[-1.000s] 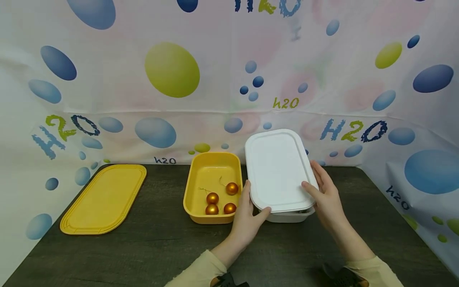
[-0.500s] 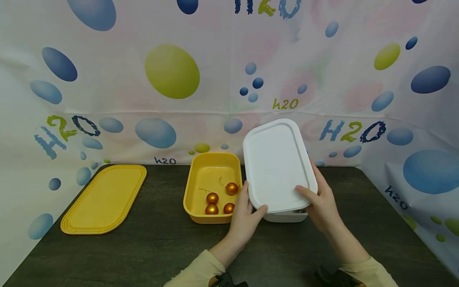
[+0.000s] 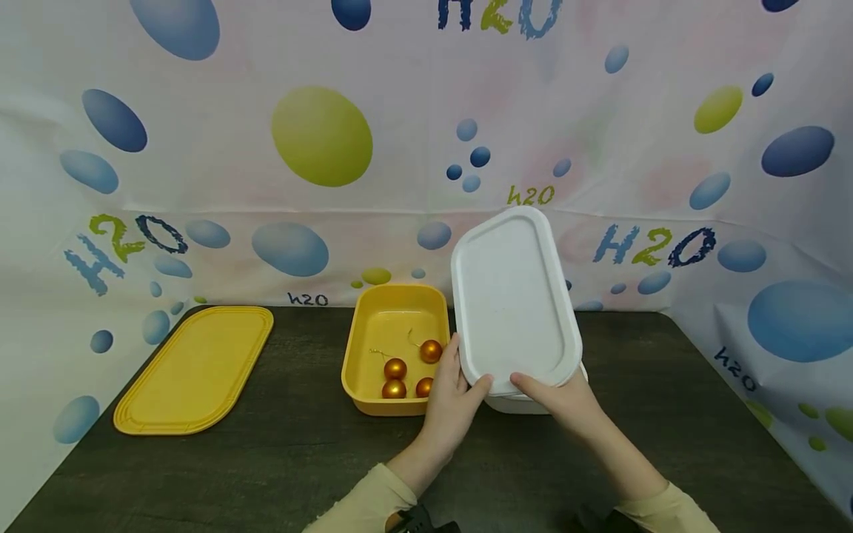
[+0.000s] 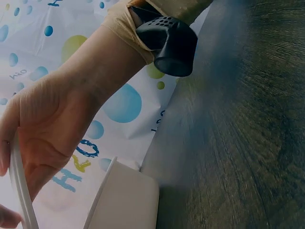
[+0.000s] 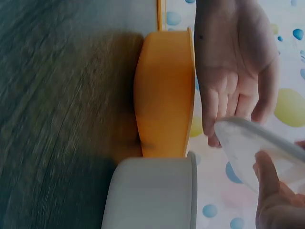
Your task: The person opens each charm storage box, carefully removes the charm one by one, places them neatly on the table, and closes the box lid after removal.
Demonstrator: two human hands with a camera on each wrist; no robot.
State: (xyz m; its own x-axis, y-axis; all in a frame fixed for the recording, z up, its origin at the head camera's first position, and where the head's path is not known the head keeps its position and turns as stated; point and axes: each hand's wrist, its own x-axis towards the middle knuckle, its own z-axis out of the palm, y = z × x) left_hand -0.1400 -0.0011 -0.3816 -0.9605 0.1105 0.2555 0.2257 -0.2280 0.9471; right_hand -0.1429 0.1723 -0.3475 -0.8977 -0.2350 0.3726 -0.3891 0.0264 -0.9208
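Observation:
A white rectangular container lid (image 3: 516, 296) is held up at a tilt in both hands. My left hand (image 3: 448, 406) grips its lower left corner, thumb on the top face and fingers behind. My right hand (image 3: 574, 406) grips the lower right corner, with the thumb on the face near the bottom edge; in the left wrist view the lid's edge lies between that right hand's (image 4: 52, 124) thumb and fingers. Behind and below the lid stands the white container (image 3: 520, 405), mostly hidden in the head view; its side wall (image 5: 152, 191) shows in the right wrist view.
Left of the white container stands a yellow container (image 3: 393, 408) with several orange-gold Christmas baubles (image 3: 395, 369) inside. A yellow lid (image 3: 193, 370) lies flat at the far left of the dark table (image 3: 300, 459). A patterned sheet (image 3: 400, 74) hangs behind and along the sides.
The lid has risen and tilted up more, shifting slightly left. My right hand has slid from its right side to the lower right corner; my left hand keeps its hold.

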